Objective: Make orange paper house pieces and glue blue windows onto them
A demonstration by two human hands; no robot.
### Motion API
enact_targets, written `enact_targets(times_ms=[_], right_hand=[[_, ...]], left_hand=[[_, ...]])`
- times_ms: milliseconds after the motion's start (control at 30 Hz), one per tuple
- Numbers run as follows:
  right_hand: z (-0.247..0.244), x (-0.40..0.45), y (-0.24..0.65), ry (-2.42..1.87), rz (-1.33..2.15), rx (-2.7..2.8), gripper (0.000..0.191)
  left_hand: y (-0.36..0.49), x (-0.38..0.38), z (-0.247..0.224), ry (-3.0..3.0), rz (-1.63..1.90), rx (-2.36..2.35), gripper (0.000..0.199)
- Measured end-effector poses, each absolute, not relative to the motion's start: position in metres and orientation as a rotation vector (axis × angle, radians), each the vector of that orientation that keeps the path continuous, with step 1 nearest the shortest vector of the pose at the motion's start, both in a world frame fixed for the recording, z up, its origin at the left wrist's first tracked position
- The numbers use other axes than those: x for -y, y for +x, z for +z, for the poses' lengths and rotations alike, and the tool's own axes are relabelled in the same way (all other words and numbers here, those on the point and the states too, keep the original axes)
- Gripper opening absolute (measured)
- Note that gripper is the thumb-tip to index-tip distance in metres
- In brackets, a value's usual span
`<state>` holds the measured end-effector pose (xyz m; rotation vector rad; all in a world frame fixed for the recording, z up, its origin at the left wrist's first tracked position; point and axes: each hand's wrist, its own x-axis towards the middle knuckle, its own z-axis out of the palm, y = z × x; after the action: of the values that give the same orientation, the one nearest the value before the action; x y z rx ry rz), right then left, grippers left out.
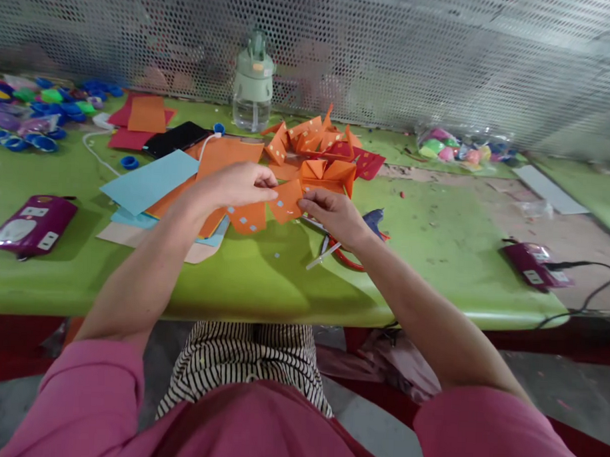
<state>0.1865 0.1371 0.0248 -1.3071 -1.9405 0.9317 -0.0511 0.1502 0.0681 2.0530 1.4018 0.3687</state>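
Observation:
Between my two hands is an orange paper piece point(286, 202) with small pale blue squares on it. My left hand point(251, 184) has closed its fingertips on the paper's left side. At the right edge, my right hand point(330, 213) pinches the same piece between thumb and finger. Just below my left hand lies another orange paper piece point(247, 218) with pale blue squares. Folded orange paper point(331, 174) stands right behind the hands. Red-handled scissors point(348, 259) and a thin white stick point(323, 256) lie under my right wrist, partly hidden by it.
Coloured sheets point(151, 186) and a black phone point(177, 139) lie at left. A water bottle point(253, 87) stands by the mesh panel point(391, 65). Folded orange shapes point(313, 135) are heaped behind. Purple power sockets point(32, 225) sit left, with another purple unit point(536, 265) right.

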Motion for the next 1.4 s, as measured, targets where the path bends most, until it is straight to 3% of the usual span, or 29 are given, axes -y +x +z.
enact_targets(times_ms=[167, 267, 433, 600, 800, 967, 1167, 1400], right_hand=[[0.027, -0.109, 0.246, -1.56, -0.004, 2.204, 0.041], [0.02, -0.092, 0.283, -1.735, -0.258, 2.236, 0.057], [0.008, -0.085, 0.302, -2.04, -0.002, 2.279, 0.064], [0.014, -0.089, 0.303, -1.987, 0.176, 2.054, 0.066], [0.04, -0.072, 0.299, -1.509, 0.784, 1.499, 0.036], [0.041, -0.047, 0.258, -1.442, 1.164, 1.587, 0.033], [0.025, -0.042, 0.232, -1.544, 0.817, 2.153, 0.04], [0.024, -0.047, 0.224, -1.44, 0.475, 2.359, 0.038]], left_hand=[[-0.052, -0.159, 0.058, 2.063, 0.308, -1.341, 0.024], [-0.048, -0.157, 0.059, 2.096, 0.222, -1.429, 0.03], [-0.036, -0.148, 0.059, 2.119, 0.042, -1.447, 0.036], [-0.031, -0.147, 0.06, 2.155, -0.106, -1.389, 0.033], [-0.034, -0.153, 0.057, 2.171, -0.126, -1.374, 0.037], [-0.035, -0.156, 0.05, 2.163, -0.085, -1.359, 0.035], [-0.034, -0.155, 0.056, 2.131, -0.138, -1.397, 0.037], [-0.032, -0.155, 0.057, 2.153, -0.165, -1.408, 0.037]])
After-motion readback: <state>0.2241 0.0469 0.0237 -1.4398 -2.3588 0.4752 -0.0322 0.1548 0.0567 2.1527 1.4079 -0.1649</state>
